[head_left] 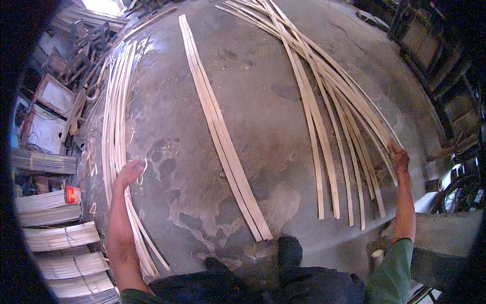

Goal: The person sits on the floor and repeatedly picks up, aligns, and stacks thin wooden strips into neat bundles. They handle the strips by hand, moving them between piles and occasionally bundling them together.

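Long pale bamboo strips lie in three groups on the grey floor. At the left, my left hand (130,174) is closed around part of a long bundle of bamboo strips (118,109), and a thin curled shaving (144,172) loops beside its fingers. Far over to the right, the fingers of my right hand (399,155) are closed on the near end of a bamboo strip in a fanned, crossing group (331,93). Between my arms, a narrow row of strips (218,124) lies flat, side by side, its near end close to my feet.
Tied stacks of slats (62,237) stand along the left, with a red and yellow tub (73,195) on one. Wooden frames and furniture (55,96) crowd the far left. A pale low ledge (445,233) and a wheel (455,195) are at the right.
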Action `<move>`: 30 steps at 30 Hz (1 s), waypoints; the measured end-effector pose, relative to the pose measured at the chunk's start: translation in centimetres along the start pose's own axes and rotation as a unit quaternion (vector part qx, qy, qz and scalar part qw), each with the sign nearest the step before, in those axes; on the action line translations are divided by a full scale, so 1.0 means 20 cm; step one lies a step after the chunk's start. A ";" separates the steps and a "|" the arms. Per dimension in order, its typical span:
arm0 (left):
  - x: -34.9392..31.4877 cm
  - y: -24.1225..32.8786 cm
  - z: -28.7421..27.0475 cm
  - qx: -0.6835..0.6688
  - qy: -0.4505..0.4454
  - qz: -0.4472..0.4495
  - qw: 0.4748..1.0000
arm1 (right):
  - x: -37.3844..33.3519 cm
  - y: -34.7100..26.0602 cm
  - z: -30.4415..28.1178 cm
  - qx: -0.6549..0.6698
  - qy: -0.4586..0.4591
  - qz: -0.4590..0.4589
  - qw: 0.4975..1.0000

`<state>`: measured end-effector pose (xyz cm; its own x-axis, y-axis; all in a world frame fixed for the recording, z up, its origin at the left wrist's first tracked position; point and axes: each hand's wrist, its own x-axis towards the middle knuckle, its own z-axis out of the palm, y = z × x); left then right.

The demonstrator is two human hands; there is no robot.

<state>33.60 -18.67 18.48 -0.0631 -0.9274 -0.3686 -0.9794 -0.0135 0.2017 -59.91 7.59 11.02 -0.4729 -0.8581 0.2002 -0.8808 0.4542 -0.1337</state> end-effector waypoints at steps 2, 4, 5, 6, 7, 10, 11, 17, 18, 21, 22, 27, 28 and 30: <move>-0.11 0.05 -0.06 -0.030 -0.006 -0.049 0.998 | 0.05 -0.05 -0.02 -0.047 -0.096 0.072 0.992; 0.01 -0.05 0.01 -0.052 -0.023 -0.036 0.998 | 0.07 0.26 0.09 -0.171 -0.027 0.025 0.985; 0.07 -0.08 0.06 -0.063 -0.035 -0.030 0.997 | 0.06 0.39 0.12 -0.235 0.004 0.002 0.972; 0.04 -0.09 0.04 -0.050 -0.025 -0.025 0.998 | 0.03 0.30 0.24 -0.181 0.012 0.007 0.983; 0.04 -0.04 0.05 -0.052 -0.016 -0.003 0.999 | 0.02 0.31 0.27 -0.208 0.017 -0.025 0.978; 0.12 0.08 0.07 -0.008 -0.007 0.046 0.999 | -0.03 0.17 0.40 -0.112 0.074 -0.101 0.986; 0.06 0.03 0.02 0.031 -0.009 0.034 0.999 | -0.14 -0.16 0.55 0.062 0.104 -0.117 0.986; -0.04 0.19 0.05 0.100 -0.030 0.098 0.990 | -0.83 -1.68 0.52 0.431 -0.242 -0.106 0.863; -0.01 0.28 0.08 0.109 -0.023 0.129 0.985 | -0.91 -1.80 0.56 0.344 -0.234 -0.146 0.898; 0.06 0.50 0.20 0.137 -0.090 0.174 0.971 | -1.10 -2.11 0.58 0.263 -0.257 -0.168 0.914; 0.07 0.58 0.26 0.138 -0.076 0.184 0.970 | -1.12 -2.17 0.54 0.267 -0.270 -0.158 0.912; 0.16 0.92 0.70 0.112 -0.077 0.219 0.966 | -1.13 -2.13 0.62 0.378 -0.274 -0.083 0.881; 0.13 1.07 0.80 0.057 -0.048 0.205 0.976 | -1.10 -2.01 0.68 0.416 -0.269 -0.069 0.866; -0.06 1.18 0.92 -0.044 0.007 0.145 0.988 | -1.07 -1.96 0.61 0.453 -0.293 0.006 0.842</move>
<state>7.10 -10.94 6.99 -0.3361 -0.9020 -0.2710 -0.8996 0.2222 0.3760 -15.02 5.18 0.15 -0.1544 -0.9460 -0.2850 -0.3715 0.3229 -0.8705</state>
